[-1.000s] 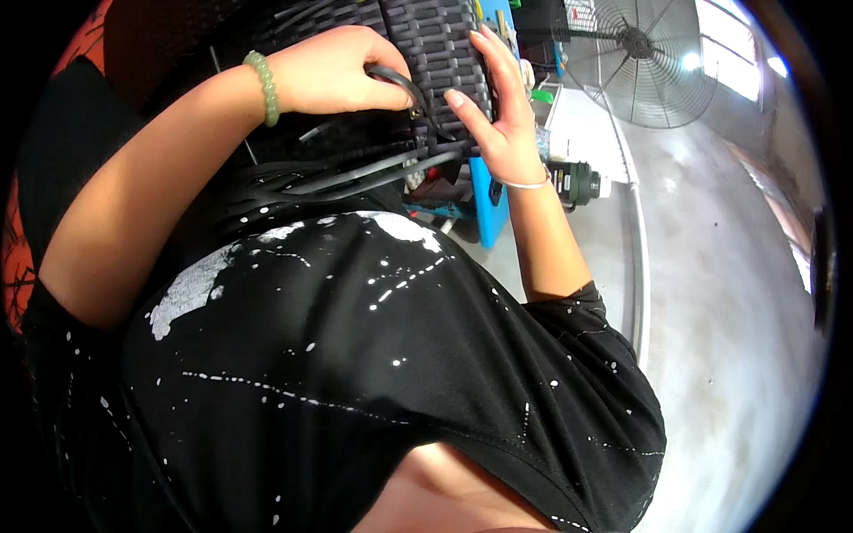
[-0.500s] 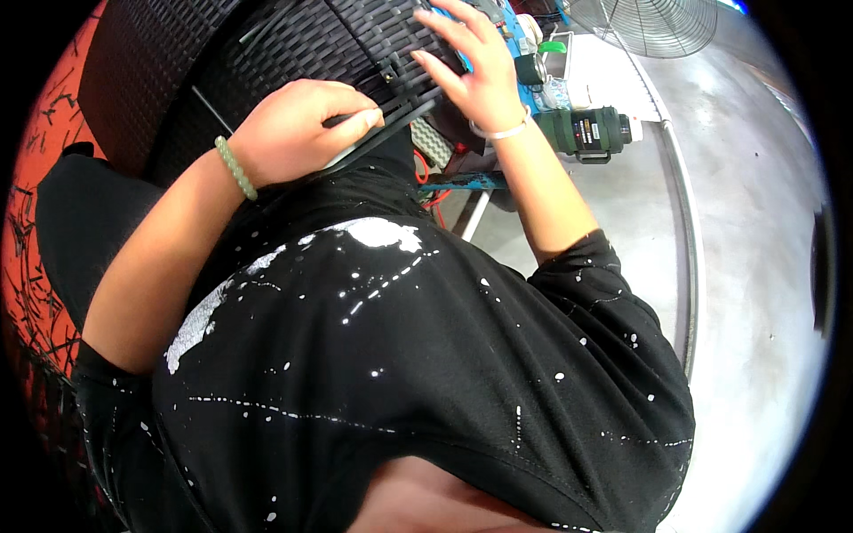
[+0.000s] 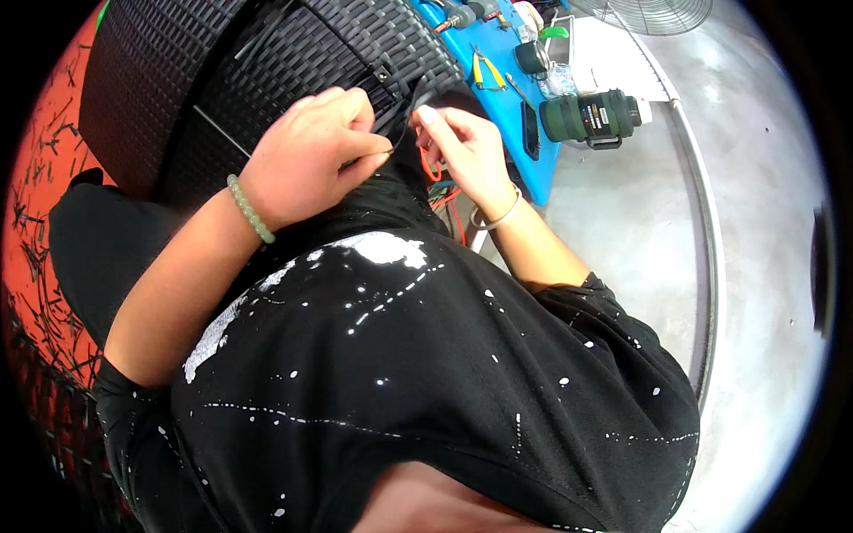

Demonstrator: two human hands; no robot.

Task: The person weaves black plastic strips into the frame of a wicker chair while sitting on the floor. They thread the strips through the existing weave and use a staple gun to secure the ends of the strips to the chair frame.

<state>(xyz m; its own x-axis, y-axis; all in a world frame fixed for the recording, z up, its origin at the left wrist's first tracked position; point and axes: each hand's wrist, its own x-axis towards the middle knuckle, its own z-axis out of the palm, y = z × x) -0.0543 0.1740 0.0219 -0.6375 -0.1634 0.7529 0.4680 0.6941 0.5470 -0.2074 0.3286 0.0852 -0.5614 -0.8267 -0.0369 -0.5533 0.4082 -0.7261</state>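
Observation:
Black wicker furniture (image 3: 302, 75), woven from flat strips, lies in front of me with its near edge by my hands. My left hand (image 3: 311, 158), a green bead bracelet at its wrist, is closed in a pinch on the end of a thin black wicker strip (image 3: 402, 139). Just to the right, my right hand (image 3: 469, 158) pinches the same dark strip between thumb and fingers, near the furniture's corner. More loose strip shows above the right thumb. The fingertips' exact hold is partly hidden.
On the right, a blue table (image 3: 502, 115) bears yellow-handled pliers (image 3: 487, 71), a black phone (image 3: 530, 131) and a dark cup (image 3: 531, 58). Beyond it are a large green flask (image 3: 591, 118) and a wire fan guard (image 3: 662, 13). Strip scraps litter the orange floor (image 3: 44, 213) at left.
My right hand has come down from the top of the weave to the near corner, closing on the strip. My left hand has shifted slightly right and down. More of the blue table shows.

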